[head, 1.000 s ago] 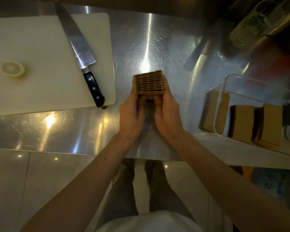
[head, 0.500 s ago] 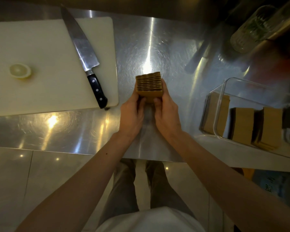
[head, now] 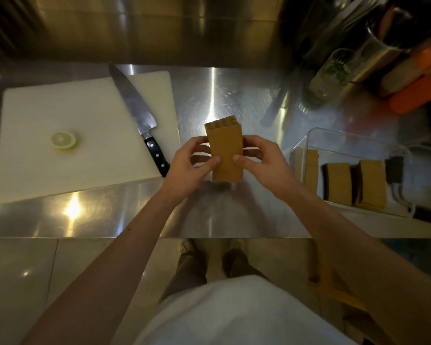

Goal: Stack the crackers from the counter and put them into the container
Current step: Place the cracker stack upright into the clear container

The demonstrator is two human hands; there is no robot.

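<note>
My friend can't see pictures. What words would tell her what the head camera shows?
Two bare hands, left hand and right hand, hold a stack of crackers over a shiny steel counter. A clear container with more crackers sits to the right; a knife and lemon slice lie on a white cutting board to the left.

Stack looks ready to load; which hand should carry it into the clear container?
Probably the right hand: the clear plastic container sits on its side, while the left hand would cross the tan cracker stack.
</note>
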